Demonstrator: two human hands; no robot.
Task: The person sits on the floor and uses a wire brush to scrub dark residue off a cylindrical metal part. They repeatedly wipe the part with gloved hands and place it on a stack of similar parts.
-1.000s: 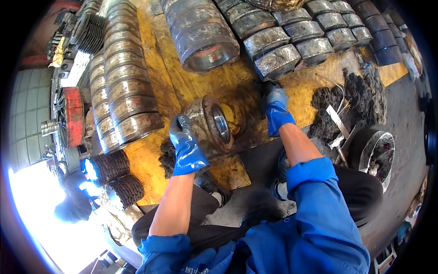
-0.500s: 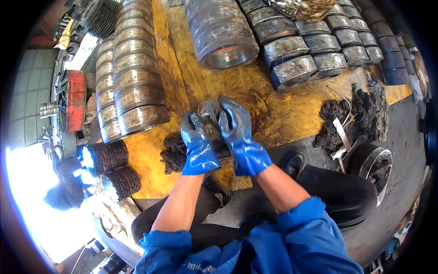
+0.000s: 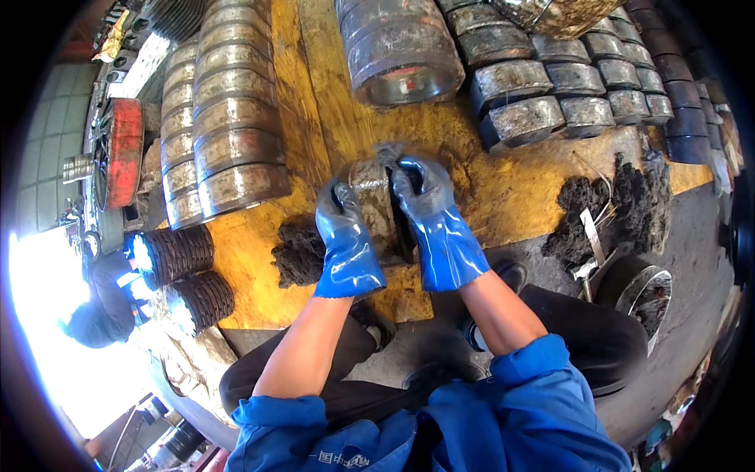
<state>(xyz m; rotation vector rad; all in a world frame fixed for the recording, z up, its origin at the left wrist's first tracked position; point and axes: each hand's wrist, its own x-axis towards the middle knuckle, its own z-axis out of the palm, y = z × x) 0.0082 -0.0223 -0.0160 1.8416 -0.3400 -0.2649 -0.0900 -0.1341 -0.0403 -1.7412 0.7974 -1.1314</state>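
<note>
Both my hands wear long blue rubber gloves with dark, dirty fingers. Between them, tilted on the yellow board, stands a worn metal ring (image 3: 373, 211) with a dull, stained outer face. My left hand (image 3: 338, 212) is closed around its left side. My right hand (image 3: 427, 193) is at the ring's right upper edge, its fingers curled on a grey rag (image 3: 388, 153) that sticks out past the fingertips. The ring's far side is hidden by the gloves and the rag.
Rows of metal rings (image 3: 240, 149) lie at the left; a large cylinder (image 3: 405, 55) and stacked ring pieces (image 3: 523, 122) are at the back. Dark fibrous clumps (image 3: 299, 253) lie beside my left glove, others at right near a hammer (image 3: 585, 269) and an open metal drum (image 3: 645, 295).
The ring has turned up and shows more of its face between my gloves. My right hand has moved slightly right, and the rag now lies at the ring's top edge.
</note>
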